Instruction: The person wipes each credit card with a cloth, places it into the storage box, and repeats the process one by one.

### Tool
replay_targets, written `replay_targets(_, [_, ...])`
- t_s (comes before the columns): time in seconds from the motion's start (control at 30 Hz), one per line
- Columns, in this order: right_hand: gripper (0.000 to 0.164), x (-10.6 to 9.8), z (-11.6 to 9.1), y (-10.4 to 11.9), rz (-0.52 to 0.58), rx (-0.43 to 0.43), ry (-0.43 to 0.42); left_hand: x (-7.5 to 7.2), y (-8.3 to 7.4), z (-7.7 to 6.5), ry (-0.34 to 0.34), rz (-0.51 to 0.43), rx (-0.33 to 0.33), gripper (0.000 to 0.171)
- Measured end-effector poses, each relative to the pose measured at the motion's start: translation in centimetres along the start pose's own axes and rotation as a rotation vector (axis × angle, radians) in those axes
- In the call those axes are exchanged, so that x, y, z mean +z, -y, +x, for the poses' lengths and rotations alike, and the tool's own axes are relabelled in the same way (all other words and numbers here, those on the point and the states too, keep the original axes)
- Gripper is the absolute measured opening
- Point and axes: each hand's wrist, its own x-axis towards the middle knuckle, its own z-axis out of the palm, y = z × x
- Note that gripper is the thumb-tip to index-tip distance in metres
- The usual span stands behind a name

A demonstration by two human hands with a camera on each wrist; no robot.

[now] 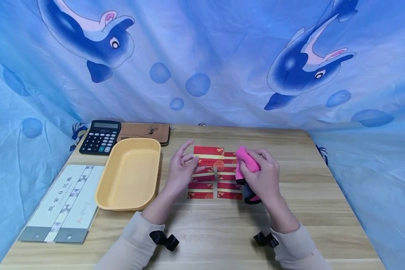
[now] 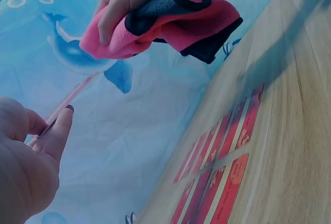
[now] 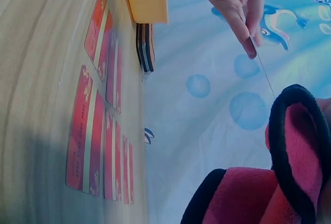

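My left hand [image 1: 182,168] pinches a red card [image 1: 207,152] with a gold stripe by its left edge, between thumb and fingers. In the left wrist view that card [image 2: 72,95] is seen nearly edge-on, raised above the table. To its right, my right hand [image 1: 264,174] grips a bunched pink cloth [image 1: 246,159] with black trim and a dark grey underside. The left wrist view shows the cloth [image 2: 160,30] folded with a corner hanging. Beneath both hands, several similar red cards [image 1: 229,191] lie in two columns, the upper ones partly hidden by the raised card.
Left of the cards stands a yellow tray [image 1: 102,189]. Behind it are a calculator [image 1: 100,138] and a brown notebook [image 1: 143,131]; a white and grey journal [image 1: 62,206] lies at the far left. A blue dolphin curtain [image 1: 222,48] surrounds the wooden table [image 1: 310,210].
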Motion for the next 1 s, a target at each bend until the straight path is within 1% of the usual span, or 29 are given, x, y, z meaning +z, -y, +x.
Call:
replay_targets(0.13, [0.03, 0.0, -0.4, 0.2, 0.015, -0.004, -0.001, -0.5, 0.3, -0.3, 0.004, 0.042, 0.001, 0.037])
replay_targets(0.2, [0.03, 0.0, -0.5, 0.2, 0.019, -0.008, -0.001, -0.8, 0.3, -0.4, 0.019, 0.053, 0.004, 0.034])
replay_targets(0.3, [0.03, 0.0, -0.5, 0.2, 0.03, -0.021, -0.008, -1.1, 0.3, -0.6, 0.056, 0.027, 0.043, 0.036])
replay_targets(0.37, [0.029, 0.0, -0.4, 0.2, 0.047, -0.023, -0.014, -1.2, 0.4, -0.6, 0.068, 0.012, 0.078, 0.038])
replay_targets(0.43, [0.029, 0.0, -0.4, 0.3, 0.065, -0.028, -0.024, -1.2, 0.4, -0.5, 0.068, 0.008, 0.111, 0.039])
replay_targets(0.53, [0.029, -0.2, -0.2, 0.5, 0.083, -0.032, -0.031, -1.2, 0.5, -0.1, 0.044, 0.008, 0.144, 0.032])
replay_targets(0.63, [0.029, -0.2, -0.1, 0.6, 0.088, -0.042, -0.035, -1.2, 0.5, 0.3, 0.009, 0.013, 0.12, 0.023])
replay_targets(0.73, [0.028, -0.3, 0.1, 0.8, 0.09, -0.052, -0.035, -1.1, 0.2, 0.7, -0.008, 0.047, 0.054, 0.021])
replay_targets(0.87, [0.028, -0.2, 0.4, 1.1, 0.103, -0.073, -0.039, -0.8, -0.5, 1.2, -0.001, 0.096, -0.019, 0.025])
replay_targets(1.0, [0.029, 0.0, 0.8, 1.4, 0.106, -0.086, -0.038, -0.3, -1.1, 1.6, -0.006, 0.091, -0.035, 0.031])
